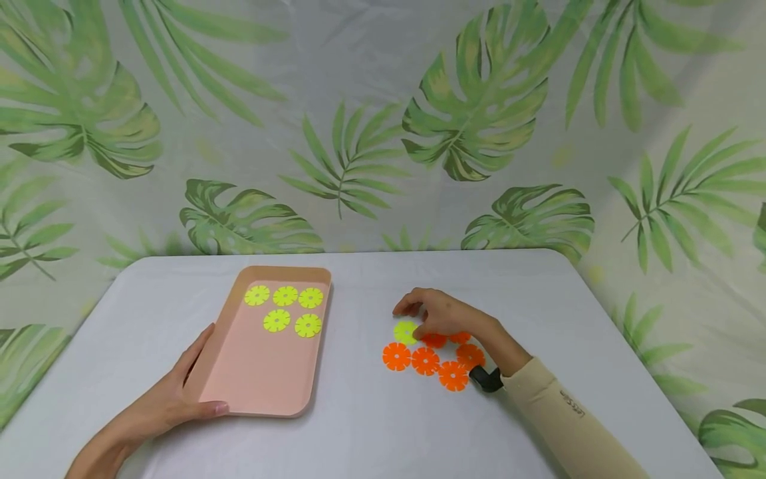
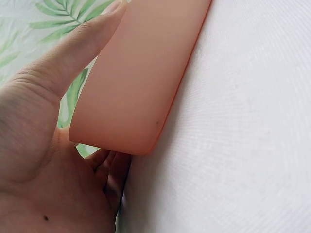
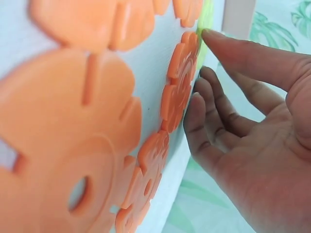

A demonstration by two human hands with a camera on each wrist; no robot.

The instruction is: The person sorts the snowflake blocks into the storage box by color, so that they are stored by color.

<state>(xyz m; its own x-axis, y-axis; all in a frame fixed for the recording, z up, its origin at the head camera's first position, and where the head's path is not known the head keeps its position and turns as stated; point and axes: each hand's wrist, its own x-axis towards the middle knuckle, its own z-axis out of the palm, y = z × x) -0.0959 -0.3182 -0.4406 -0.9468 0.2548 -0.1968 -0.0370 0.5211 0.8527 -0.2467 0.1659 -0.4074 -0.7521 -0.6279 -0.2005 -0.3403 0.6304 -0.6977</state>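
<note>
In the head view my left hand (image 1: 161, 399) holds the near left corner of a pink tray (image 1: 257, 379), thumb along the front wall and fingers along the left side. The left wrist view shows its thumb lying against the tray wall (image 2: 136, 82). Several yellow slotted discs (image 1: 276, 320) lie inside, toward the far end. My right hand (image 1: 443, 313) is over a yellow disc (image 1: 404, 332) flat on the table, its thumb (image 3: 233, 48) touching the disc's edge. Its other fingers are bent beyond the disc; no grip on it shows. Several orange slotted discs (image 1: 425, 361) lie beside and under this hand.
The white table (image 1: 359, 432) stands before a leaf-patterned cloth (image 1: 347, 159). A dark band-like device (image 1: 486, 379) is on the right wrist, close to the orange discs. White tabletop lies between the tray and the loose discs.
</note>
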